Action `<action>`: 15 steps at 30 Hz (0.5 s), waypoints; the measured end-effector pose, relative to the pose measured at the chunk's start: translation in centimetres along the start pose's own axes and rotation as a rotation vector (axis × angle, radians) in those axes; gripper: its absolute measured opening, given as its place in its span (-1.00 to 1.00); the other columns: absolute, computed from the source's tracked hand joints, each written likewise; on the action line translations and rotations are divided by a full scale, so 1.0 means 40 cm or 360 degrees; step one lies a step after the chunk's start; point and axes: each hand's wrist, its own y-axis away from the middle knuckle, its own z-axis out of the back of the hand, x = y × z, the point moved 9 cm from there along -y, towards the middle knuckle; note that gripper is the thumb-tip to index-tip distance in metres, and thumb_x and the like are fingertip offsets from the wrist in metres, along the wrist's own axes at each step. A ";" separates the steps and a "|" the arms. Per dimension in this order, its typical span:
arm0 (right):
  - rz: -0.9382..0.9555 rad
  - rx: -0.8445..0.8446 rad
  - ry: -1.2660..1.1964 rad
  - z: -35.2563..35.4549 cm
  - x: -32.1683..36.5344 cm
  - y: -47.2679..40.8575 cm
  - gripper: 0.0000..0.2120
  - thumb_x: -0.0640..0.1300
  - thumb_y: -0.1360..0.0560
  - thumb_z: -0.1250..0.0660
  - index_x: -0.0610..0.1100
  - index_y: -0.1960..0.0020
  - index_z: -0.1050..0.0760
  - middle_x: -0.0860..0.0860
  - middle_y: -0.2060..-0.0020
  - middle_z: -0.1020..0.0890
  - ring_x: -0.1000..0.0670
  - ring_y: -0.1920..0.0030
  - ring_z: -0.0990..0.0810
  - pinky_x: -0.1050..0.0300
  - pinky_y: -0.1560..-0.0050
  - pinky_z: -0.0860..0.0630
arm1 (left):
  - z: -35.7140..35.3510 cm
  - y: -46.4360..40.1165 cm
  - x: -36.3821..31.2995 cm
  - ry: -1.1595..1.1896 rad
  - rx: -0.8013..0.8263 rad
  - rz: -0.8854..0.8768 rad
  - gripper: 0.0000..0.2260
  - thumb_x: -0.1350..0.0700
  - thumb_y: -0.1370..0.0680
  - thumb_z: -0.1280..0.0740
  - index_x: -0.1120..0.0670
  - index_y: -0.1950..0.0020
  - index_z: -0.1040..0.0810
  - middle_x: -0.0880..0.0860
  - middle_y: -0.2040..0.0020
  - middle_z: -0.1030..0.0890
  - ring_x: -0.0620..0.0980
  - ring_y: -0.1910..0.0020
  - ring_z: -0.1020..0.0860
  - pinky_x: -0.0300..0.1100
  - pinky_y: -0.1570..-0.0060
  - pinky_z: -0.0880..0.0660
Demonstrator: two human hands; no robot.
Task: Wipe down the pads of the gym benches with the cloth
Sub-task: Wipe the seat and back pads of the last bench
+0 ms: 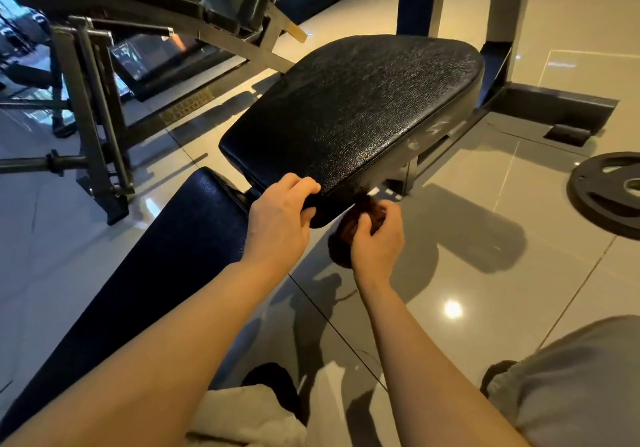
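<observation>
Left hand [277, 218] gripping seat pad [356, 114] (long axis running away), right hand [377, 238] clutching cloth [349, 235]

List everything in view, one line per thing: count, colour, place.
seat pad: one, black, centre, tilted.
back pad: one, dark blue-black, lower left.
cloth: one, dark brown, under the seat pad's near edge.
weight plate: one, black, on the floor at right.
machine frame: one, grey metal, upper left.
floor: glossy beige tiles.
left hand: one, gripping the seat pad's near corner.
right hand: one, holding the cloth.
</observation>
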 end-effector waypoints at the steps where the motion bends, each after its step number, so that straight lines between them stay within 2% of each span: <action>1: -0.0049 -0.0081 -0.0018 0.016 -0.006 0.000 -0.77 -0.32 -0.48 -0.31 -0.26 -0.14 -0.46 -0.15 -0.01 -0.53 -0.09 -0.05 -0.50 0.36 0.03 -0.26 | 0.000 0.001 0.000 0.0002 0.0007 0.0000 -0.71 0.31 -0.47 -0.41 0.14 -0.17 -0.56 0.07 -0.05 -0.57 0.08 0.01 -0.57 0.10 0.09 -0.57; 4: 0.0193 -0.0325 -0.0057 0.053 0.096 -0.023 -0.79 -0.29 -0.47 -0.36 -0.27 -0.10 -0.50 -0.16 0.01 -0.53 0.02 -0.02 -0.45 0.36 -0.04 -0.33 | 0.004 -0.006 0.002 -0.0011 -0.0013 0.0002 -0.71 0.30 -0.46 -0.43 0.13 -0.16 -0.56 0.06 -0.04 -0.57 0.07 0.01 -0.57 0.10 0.08 -0.57; 6: 0.0351 -0.0360 -0.0040 0.044 0.144 -0.023 -0.81 -0.27 -0.47 -0.39 -0.27 -0.07 -0.53 -0.15 0.02 -0.56 0.00 -0.04 -0.48 0.27 -0.12 -0.39 | 0.004 -0.008 0.006 -0.0015 -0.0017 0.0006 -0.72 0.29 -0.45 -0.44 0.11 -0.14 -0.56 0.04 -0.03 -0.57 0.05 0.02 -0.57 0.08 0.06 -0.56; 9: 0.0409 -0.0096 0.0025 -0.005 0.106 0.050 -0.83 -0.32 -0.43 -0.39 -0.28 -0.03 -0.55 -0.15 0.03 -0.57 0.02 -0.04 -0.49 0.25 -0.14 -0.43 | 0.002 -0.008 0.012 0.0000 0.0001 -0.0017 -0.72 0.29 -0.44 -0.44 0.11 -0.13 -0.57 0.02 -0.01 -0.57 0.04 0.05 -0.57 0.08 0.10 -0.56; 11: 0.0374 0.0100 0.0053 -0.029 0.065 0.108 -0.84 -0.35 -0.40 -0.39 -0.26 0.02 -0.55 -0.12 0.07 -0.56 0.08 0.02 -0.47 0.15 -0.03 -0.47 | 0.000 -0.007 0.016 0.0025 0.0020 -0.0040 -0.72 0.29 -0.45 -0.44 0.11 -0.14 -0.57 0.02 -0.02 -0.57 0.05 0.04 -0.57 0.11 0.11 -0.56; 12: 0.0355 0.0092 0.0047 -0.026 0.061 0.117 -0.84 -0.35 -0.39 -0.39 -0.25 0.03 -0.55 -0.11 0.10 -0.56 0.09 0.05 -0.47 0.12 0.02 -0.47 | -0.001 -0.007 0.018 0.0035 0.0027 -0.0048 -0.72 0.28 -0.45 -0.44 0.11 -0.15 -0.57 0.02 -0.03 -0.57 0.05 0.03 -0.57 0.11 0.11 -0.56; 15: 0.0403 -0.0201 -0.0062 0.014 0.132 0.074 -0.84 -0.38 -0.40 -0.39 -0.30 0.01 -0.54 -0.15 0.10 -0.54 0.01 0.04 -0.47 0.22 -0.03 -0.44 | 0.006 -0.009 0.021 0.0052 0.0004 -0.0047 -0.72 0.26 -0.45 -0.44 0.09 -0.15 -0.58 0.02 -0.02 -0.58 0.04 0.06 -0.58 0.09 0.10 -0.57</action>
